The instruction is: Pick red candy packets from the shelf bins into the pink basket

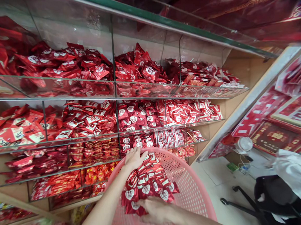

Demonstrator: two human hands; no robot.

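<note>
A big pink perforated plastic basket point(195, 181) sits against the shelves with a heap of small red candy packets point(146, 189) in it, many printed with a white heart and red characters. Across the basket's far-left rim, beside the packets, lies my left hand point(134, 158); its fingers stretch toward the shelves and its thumb is apart. Inside the basket, my right hand point(155, 209) curls its fingers on packets at the near edge of the heap. Slight blur and the packets hide some of its fingertips.
Glass-fronted shelves point(144, 131) hold red packets in divided compartments. A green-edged glass pane point(160, 22) juts overhead. To the right are a slanted white frame edge point(251, 96), a black chair point(278, 194) with white cloth point(294, 171), and a small white fan-like object point(244, 144).
</note>
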